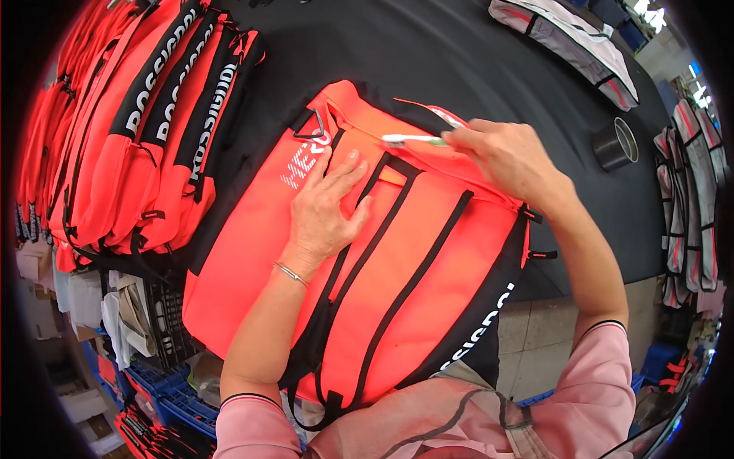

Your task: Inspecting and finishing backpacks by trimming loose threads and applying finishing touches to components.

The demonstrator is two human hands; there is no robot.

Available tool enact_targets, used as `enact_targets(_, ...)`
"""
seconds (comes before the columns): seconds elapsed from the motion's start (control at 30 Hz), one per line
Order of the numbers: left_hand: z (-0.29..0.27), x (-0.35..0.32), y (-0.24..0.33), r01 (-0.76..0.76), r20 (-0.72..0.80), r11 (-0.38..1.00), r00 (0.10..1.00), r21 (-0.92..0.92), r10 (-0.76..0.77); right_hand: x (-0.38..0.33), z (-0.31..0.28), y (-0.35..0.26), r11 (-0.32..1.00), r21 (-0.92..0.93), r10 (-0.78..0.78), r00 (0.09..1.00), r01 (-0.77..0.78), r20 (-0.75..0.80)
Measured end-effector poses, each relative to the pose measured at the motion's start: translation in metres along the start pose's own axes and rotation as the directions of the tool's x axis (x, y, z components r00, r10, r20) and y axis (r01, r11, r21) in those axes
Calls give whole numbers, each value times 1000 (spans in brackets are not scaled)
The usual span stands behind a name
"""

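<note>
A bright orange-red backpack (245, 260) with black trim lies across the table in front of me, its shoulder straps facing up. My left hand (325, 206) rests on its upper left part with the fingers spread, holding nothing. Between the fingers of my right hand (508, 157) is a white and green toothbrush (419, 139). The dark bristle head points left and lies at the bag's top edge, close above the straps. Whether the bristles touch the fabric I cannot tell.
Several similar red and black bags (115, 161) are piled at the left. A dark metal cup (615, 145) stands at the right on the black tabletop (329, 38). Grey-white bags (573, 46) lie at the far right, others (692, 199) beyond the edge. Blue crates (172, 390) sit lower left.
</note>
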State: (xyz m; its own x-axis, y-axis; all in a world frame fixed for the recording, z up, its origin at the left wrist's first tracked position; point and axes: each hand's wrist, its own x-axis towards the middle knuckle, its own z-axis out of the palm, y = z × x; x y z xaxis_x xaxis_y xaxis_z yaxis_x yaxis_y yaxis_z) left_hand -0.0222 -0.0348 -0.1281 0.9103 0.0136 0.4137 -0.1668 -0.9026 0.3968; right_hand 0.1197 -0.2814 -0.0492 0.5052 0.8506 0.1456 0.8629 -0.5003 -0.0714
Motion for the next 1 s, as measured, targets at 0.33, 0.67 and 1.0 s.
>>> enact_targets(0.33,-1,-2,0,8,-10,994,1000,-109,-10,-41,-14,-2,984,-171,-12,978,49,210)
enact_targets(0.67,-11,-15,21,-349,333,937,885,9,326,-100,-75,2,984,-174,89,933,-28,350)
enact_targets(1.0,-3,-6,22,-323,329,939,880,-114,343,-119,-54,1,983,-100,176,947,-154,268)
